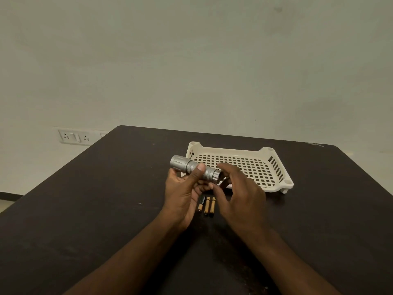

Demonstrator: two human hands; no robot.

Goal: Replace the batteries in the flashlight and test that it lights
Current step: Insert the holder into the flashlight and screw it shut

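I hold a silver flashlight (191, 166) level above the table, its wide head pointing left. My left hand (182, 192) grips its body from below, thumb laid over the knurled middle. My right hand (238, 194) is at the tail end, index finger arched over it and thumb under it, pinching the tail cap (220, 177). Three small batteries (206, 205) lie side by side on the table just below my hands; one is black and copper, and the other two look gold.
A cream perforated plastic tray (274, 167) stands on the dark table (106, 199) behind and to the right of my hands. A wall socket panel (74, 136) is at the far left, past the table edge.
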